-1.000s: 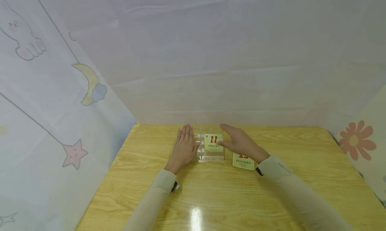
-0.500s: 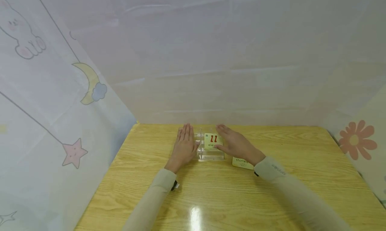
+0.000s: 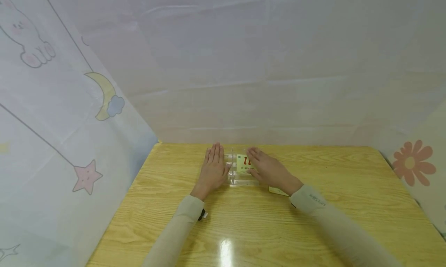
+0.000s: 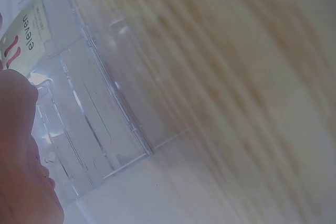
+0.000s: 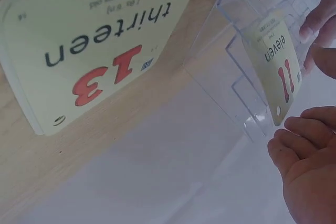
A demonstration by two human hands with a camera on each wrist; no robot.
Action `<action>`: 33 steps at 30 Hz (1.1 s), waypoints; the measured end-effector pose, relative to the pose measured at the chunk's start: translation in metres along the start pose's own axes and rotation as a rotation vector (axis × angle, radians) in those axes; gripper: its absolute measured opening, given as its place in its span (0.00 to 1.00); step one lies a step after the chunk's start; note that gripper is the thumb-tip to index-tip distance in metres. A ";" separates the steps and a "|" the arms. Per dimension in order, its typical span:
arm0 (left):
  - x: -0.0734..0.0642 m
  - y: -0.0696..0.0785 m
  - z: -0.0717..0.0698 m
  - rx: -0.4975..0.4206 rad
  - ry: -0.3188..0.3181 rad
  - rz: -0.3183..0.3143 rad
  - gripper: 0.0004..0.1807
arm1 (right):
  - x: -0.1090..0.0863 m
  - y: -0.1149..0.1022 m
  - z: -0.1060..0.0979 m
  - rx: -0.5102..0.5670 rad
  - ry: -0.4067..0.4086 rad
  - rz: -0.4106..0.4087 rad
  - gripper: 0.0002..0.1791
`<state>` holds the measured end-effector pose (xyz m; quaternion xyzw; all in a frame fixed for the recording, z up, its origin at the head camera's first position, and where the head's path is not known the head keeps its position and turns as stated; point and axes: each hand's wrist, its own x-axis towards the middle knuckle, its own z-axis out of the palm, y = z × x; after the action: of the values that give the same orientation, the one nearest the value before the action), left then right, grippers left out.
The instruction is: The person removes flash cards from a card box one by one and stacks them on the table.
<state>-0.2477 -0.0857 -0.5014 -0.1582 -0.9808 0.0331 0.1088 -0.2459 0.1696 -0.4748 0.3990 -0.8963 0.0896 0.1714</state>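
Note:
A clear plastic tiered rack (image 4: 92,111) with two columns stands near the back of the table. In its right column leans a pale yellow number card reading "11 eleven" (image 3: 241,164). My left hand (image 3: 213,171) lies over the rack's left column, fingers straight and together. My right hand (image 3: 273,172) is at the rack's right side with straight fingers, its fingertips at the card's edge and covering part of it. In the right wrist view those fingertips are close beside the eleven card (image 5: 281,66), and nothing is gripped.
A stack of cards topped by "13 thirteen" (image 5: 105,51) lies on the wooden table (image 3: 223,216) right of the rack, mostly hidden under my right hand in the head view. A pale fabric backdrop (image 3: 244,85) rises behind the table's back edge.
My right hand has moved left, from the rack's right edge to over the eleven card's right side, and now covers more of the thirteen card. My left hand has stayed put.

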 end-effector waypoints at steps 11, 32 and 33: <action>0.001 0.002 -0.002 -0.012 -0.006 -0.009 0.42 | -0.003 0.000 0.013 -0.123 0.014 -0.040 0.35; 0.000 0.001 -0.004 -0.015 -0.023 -0.007 0.43 | -0.001 -0.004 0.018 -0.230 0.071 -0.065 0.28; 0.000 0.001 -0.005 -0.013 -0.023 -0.006 0.43 | -0.001 -0.005 0.019 -0.230 0.074 -0.063 0.28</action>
<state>-0.2462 -0.0849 -0.4971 -0.1555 -0.9827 0.0281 0.0964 -0.2463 0.1614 -0.4921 0.4012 -0.8807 -0.0047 0.2519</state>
